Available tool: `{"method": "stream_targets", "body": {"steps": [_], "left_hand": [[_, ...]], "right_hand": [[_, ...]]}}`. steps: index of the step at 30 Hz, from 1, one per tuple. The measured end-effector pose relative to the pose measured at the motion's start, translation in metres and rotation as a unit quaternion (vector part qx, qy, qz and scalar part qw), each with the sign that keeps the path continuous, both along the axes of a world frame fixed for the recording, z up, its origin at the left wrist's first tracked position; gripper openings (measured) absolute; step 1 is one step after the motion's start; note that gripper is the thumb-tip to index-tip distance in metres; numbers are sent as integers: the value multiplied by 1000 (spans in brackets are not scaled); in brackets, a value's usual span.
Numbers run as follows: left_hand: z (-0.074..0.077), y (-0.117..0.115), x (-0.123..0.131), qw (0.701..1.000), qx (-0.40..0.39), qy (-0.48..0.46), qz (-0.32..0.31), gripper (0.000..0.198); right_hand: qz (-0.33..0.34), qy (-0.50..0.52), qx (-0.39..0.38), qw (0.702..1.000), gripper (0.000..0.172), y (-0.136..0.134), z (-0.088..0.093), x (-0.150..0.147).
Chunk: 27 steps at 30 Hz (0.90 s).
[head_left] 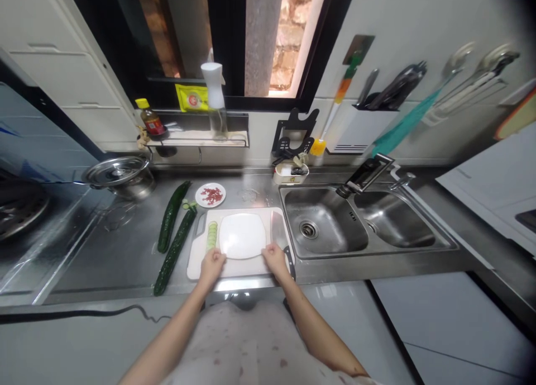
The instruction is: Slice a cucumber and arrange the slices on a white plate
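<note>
A white, rounded-square plate (242, 236) lies over the middle of the white cutting board (196, 262). My left hand (213, 266) is closed on the plate's near left corner, and my right hand (275, 258) pinches its near right corner. Just left of the plate, a row of pale green cucumber slices (212, 236) rests on the board. A kitchen knife (278, 228) lies along the board's right side, its black handle close to my right hand. Two dark green cucumbers (172, 217) lie on the counter left of the board, one with a cut end.
Behind the board sits a small white plate (201, 197) with chopped red pieces. A lidded steel pot (133, 178) stands at the left, and a double sink (330, 223) is at the right. A wall shelf (192, 142) holds a sauce bottle (151, 119).
</note>
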<state>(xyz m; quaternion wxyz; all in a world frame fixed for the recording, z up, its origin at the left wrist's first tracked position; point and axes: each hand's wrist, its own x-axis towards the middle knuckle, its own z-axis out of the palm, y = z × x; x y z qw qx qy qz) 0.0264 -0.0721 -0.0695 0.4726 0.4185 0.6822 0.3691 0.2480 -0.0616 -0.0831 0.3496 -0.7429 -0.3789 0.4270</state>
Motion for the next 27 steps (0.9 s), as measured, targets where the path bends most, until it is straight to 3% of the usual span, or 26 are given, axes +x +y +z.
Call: {"method": "stream_targets", "body": {"steps": [5, 13, 27], "left_hand": [[-2, 0, -1, 999, 1, 46, -5, 13], [-12, -2, -2, 1000, -13, 21, -8, 16], [-14, -2, -3, 1000, -21, 9, -4, 20]], "right_hand": [[10, -24, -3, 1000, 14, 0, -4, 1], [11, -30, -13, 999, 14, -2, -5, 1], [0, -23, -11, 1000, 13, -5, 0, -3]]}}
